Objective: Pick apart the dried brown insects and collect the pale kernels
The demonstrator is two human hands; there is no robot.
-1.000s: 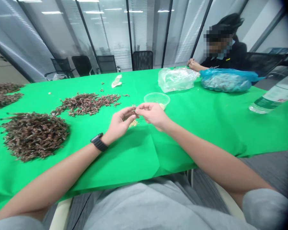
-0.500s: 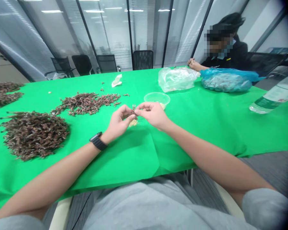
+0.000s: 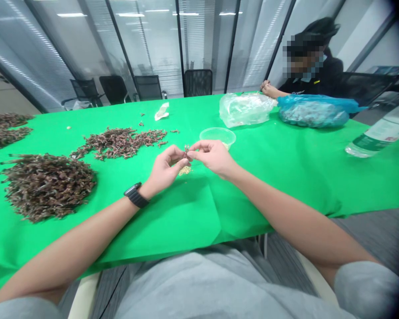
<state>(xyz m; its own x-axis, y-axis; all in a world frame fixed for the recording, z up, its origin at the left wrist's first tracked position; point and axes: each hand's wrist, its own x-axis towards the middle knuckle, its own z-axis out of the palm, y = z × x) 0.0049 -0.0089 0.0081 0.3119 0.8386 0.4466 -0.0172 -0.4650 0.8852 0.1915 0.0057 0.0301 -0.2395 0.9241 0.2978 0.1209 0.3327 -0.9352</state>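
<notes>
My left hand (image 3: 168, 165), with a dark watch on its wrist, is closed in a pinch on a small brown dried plant piece (image 3: 186, 149). From the other side, my right hand (image 3: 213, 156) pinches the same piece between thumb and index finger. Below the fingertips lies a little heap of yellowish grains (image 3: 185, 170) on the green cloth (image 3: 186, 217). Just behind my right hand stands a clear round plastic bowl (image 3: 217, 130), which has some pale bits inside. Fingers hide part of the piece.
A large pile of brown dried pieces (image 3: 49, 186) sits at the left, with a looser spread (image 3: 119, 144) behind it. A clear plastic bag (image 3: 246, 109), a blue bag (image 3: 314, 111) and a tilted bottle (image 3: 379, 135) are at the right. Another person (image 3: 314, 66) sits at the far right.
My right hand has shifted very slightly at the fingertips. Both hands keep their pinch on the brown piece, and the rest looks the same.
</notes>
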